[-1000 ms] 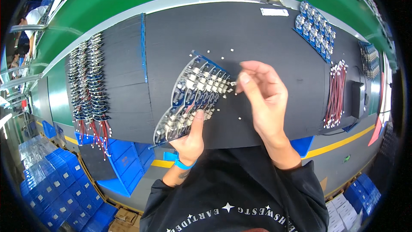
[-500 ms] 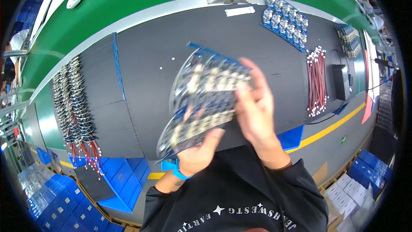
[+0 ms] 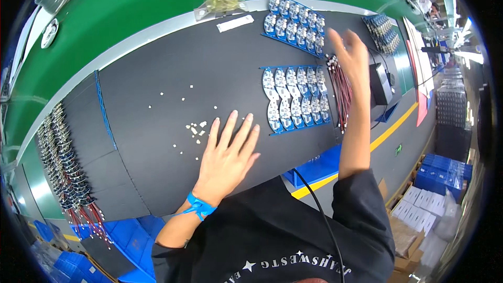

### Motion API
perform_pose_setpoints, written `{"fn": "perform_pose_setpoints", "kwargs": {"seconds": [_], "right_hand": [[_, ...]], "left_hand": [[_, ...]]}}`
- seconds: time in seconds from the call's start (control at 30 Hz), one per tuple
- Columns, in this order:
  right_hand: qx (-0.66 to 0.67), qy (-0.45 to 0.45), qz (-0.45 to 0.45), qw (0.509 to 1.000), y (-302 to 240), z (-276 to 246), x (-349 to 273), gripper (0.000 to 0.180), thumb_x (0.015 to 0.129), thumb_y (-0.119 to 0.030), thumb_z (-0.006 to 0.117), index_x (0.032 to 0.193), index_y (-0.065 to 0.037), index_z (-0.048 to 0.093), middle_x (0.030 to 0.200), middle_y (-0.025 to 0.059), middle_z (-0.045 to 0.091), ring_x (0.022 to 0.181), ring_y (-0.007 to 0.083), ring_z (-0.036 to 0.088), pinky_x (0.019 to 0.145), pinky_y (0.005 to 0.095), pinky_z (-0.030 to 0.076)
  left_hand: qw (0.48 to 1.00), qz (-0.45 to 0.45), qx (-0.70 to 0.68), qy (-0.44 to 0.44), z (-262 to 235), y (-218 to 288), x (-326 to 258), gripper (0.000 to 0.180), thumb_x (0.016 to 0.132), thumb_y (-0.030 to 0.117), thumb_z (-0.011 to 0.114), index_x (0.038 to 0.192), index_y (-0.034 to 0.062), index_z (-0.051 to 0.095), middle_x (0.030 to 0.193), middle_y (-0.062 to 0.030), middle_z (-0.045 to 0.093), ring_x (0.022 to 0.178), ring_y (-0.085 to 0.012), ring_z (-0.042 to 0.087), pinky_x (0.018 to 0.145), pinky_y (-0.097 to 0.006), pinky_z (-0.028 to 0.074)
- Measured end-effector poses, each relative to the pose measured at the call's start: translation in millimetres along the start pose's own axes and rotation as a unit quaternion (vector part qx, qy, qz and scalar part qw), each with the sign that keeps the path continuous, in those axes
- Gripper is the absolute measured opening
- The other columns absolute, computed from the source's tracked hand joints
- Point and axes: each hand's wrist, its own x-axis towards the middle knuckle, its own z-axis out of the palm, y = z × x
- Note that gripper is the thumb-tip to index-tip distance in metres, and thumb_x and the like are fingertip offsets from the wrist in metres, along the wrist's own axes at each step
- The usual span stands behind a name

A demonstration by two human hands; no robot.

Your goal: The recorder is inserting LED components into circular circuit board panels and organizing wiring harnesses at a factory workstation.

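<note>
My left hand [image 3: 228,152], a blue strap on its wrist, lies palm down on the black mat [image 3: 152,162] with fingers spread, holding nothing. Around its fingertips are several small white bits [image 3: 195,131]. To its right a panel of curved blue-and-white circuit boards [image 3: 296,99] rests flat. My right hand [image 3: 352,57] is raised over the far end of a bundle of red wires with white connectors [image 3: 341,97], its fingers apart and nothing visible in them. Beyond the flat panel lies a second, similar board panel [image 3: 294,23].
At far left lie rows of boards with red wires [image 3: 68,162]. A blue cord [image 3: 105,107] crosses the mat. On the right stand a black box [image 3: 381,84] and stacked boards [image 3: 381,34]. A white strip [image 3: 235,23] lies at the back; blue bins [image 3: 319,167] sit below the edge.
The board panel has left both hands and now lies flat on the mat. My right hand has moved far right, my left rests flat. More white bits show; the view has shifted.
</note>
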Motion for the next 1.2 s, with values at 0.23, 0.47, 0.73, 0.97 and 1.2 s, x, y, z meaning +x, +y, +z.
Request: {"fn": "perform_pose_setpoints", "kwargs": {"seconds": [0.23, 0.47, 0.73, 0.97, 1.2], "right_hand": [[0.028, -0.187, 0.125, 0.974, 6, 41, 23, 0.079, 0.062, -0.055, 0.077, 0.100, 0.011, 0.059, 0.090, 0.0224, 0.064, 0.085, 0.0311, 0.065, 0.076, 0.0374, 0.050], [0.374, -0.082, 0.179, 0.906, -6, 33, 23, 0.052, 0.078, -0.026, 0.072, 0.109, 0.011, 0.054, 0.093, 0.0155, 0.065, 0.081, 0.0155, 0.062, 0.068, 0.0257, 0.049], [0.623, -0.106, 0.240, 0.737, -96, -26, -44, 0.032, 0.090, -0.011, 0.057, 0.116, 0.006, 0.051, 0.098, 0.0108, 0.064, 0.085, 0.0125, 0.062, 0.076, 0.0255, 0.049], [0.652, -0.236, 0.275, 0.666, -185, -11, -150, 0.036, 0.089, -0.001, 0.057, 0.122, 0.003, 0.044, 0.098, 0.0086, 0.062, 0.090, 0.0110, 0.058, 0.081, 0.0248, 0.046], [0.514, -0.381, 0.231, 0.733, -196, 1, -178, 0.013, 0.083, -0.010, 0.068, 0.080, 0.001, 0.060, 0.067, 0.0001, 0.061, 0.059, 0.0029, 0.054, 0.052, 0.0176, 0.043]], "left_hand": [[0.995, -0.054, 0.025, 0.083, 10, -5, -4, 0.040, 0.080, 0.010, 0.060, 0.117, -0.0047, 0.054, 0.133, -0.0169, 0.045, 0.128, -0.0364, 0.037, 0.105, -0.052, 0.028], [0.985, -0.040, -0.042, 0.165, 4, -1, -4, 0.035, 0.077, 0.001, 0.061, 0.111, -0.0056, 0.057, 0.128, -0.0197, 0.049, 0.127, -0.0425, 0.036, 0.103, -0.053, 0.031], [0.721, -0.138, -0.632, 0.248, -12, -2, -2, 0.073, 0.078, -0.002, 0.063, 0.140, -0.0016, 0.024, 0.142, -0.0229, 0.031, 0.130, -0.0318, 0.036, 0.104, -0.041, 0.031], [0.708, -0.219, -0.636, 0.217, -1, 8, -35, 0.072, 0.084, -0.009, 0.052, 0.143, 0.0040, 0.013, 0.137, -0.0196, 0.038, 0.128, -0.0276, 0.037, 0.106, -0.043, 0.029], [0.624, -0.203, -0.642, 0.396, -14, 10, -53, 0.062, 0.086, -0.011, 0.050, 0.139, -0.0025, 0.018, 0.130, -0.0157, 0.047, 0.116, -0.0188, 0.048, 0.099, -0.032, 0.036]]}}
